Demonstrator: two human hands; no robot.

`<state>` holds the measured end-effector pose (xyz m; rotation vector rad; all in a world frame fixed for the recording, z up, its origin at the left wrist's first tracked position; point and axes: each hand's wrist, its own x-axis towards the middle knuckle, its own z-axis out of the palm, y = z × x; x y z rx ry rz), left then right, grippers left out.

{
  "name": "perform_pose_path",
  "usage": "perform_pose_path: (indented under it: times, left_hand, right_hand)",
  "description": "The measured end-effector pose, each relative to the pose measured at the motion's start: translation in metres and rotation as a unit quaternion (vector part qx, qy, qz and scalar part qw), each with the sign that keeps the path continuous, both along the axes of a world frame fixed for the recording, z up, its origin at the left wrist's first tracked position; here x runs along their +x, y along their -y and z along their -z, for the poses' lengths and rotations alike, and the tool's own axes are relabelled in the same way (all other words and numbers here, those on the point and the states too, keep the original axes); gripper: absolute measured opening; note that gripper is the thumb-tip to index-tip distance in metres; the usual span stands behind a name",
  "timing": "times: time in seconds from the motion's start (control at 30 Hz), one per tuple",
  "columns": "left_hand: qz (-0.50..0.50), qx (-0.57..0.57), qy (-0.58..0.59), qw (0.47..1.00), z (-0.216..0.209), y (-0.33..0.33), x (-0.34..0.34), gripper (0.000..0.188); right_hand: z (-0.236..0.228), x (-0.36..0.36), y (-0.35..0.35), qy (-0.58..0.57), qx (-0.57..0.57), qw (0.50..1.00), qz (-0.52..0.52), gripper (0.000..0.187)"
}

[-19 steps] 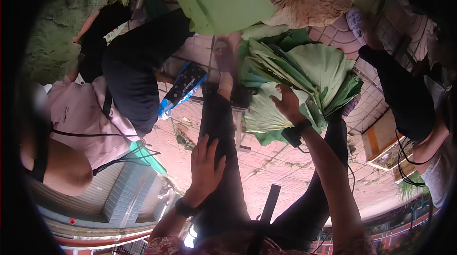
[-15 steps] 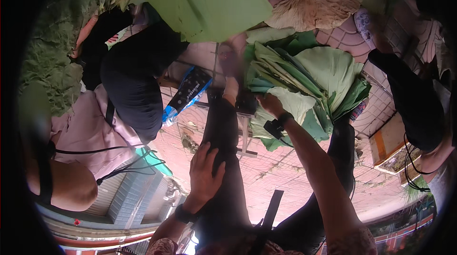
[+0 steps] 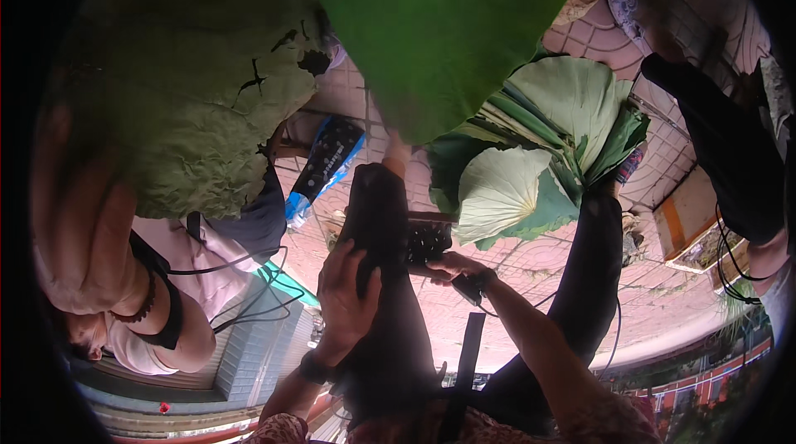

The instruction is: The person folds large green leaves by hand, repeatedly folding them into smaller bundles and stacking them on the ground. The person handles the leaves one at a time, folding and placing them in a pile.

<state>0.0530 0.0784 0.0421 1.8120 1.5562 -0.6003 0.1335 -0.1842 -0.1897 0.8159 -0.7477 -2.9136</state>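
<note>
My left hand [image 3: 347, 295] lies flat on my left thigh, fingers spread and pointing up the leg, a dark band at the wrist. My left forearm comes up from the lower edge. My right hand [image 3: 452, 266] reaches in toward the left knee, fingers curled, wrist strapped with a dark band, and my right forearm slants up from the lower right.

Pink patterned tile floor [image 3: 580, 38], daylight.
</note>
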Motion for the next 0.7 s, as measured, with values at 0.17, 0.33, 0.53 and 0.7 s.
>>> perform_pose_path:
  times: [0.17, 0.33, 0.53, 0.7]
  left_hand:
    - [0.022, -0.001, 0.014, 1.0, -0.001, 0.004, 0.003, 0.037]
    - [0.08, -0.006, -0.025, 0.996, 0.002, 0.011, 0.018, 0.034]
    - [0.112, -0.006, -0.038, 0.993, 0.007, 0.01, 0.016, 0.038]
    - [0.097, -0.012, -0.049, 0.994, 0.004, 0.011, 0.011, 0.037]
  right_hand:
    - [-0.075, -0.017, 0.137, 0.055, 0.155, 0.986, 0.037, 0.05]
    - [-0.093, -0.059, 0.19, 0.133, 0.289, 0.942, -0.104, 0.04]
    - [-0.054, -0.108, 0.21, 0.314, 0.192, 0.93, -0.013, 0.038]
    - [-0.065, -0.105, 0.195, 0.44, 0.028, 0.896, 0.053, 0.057]
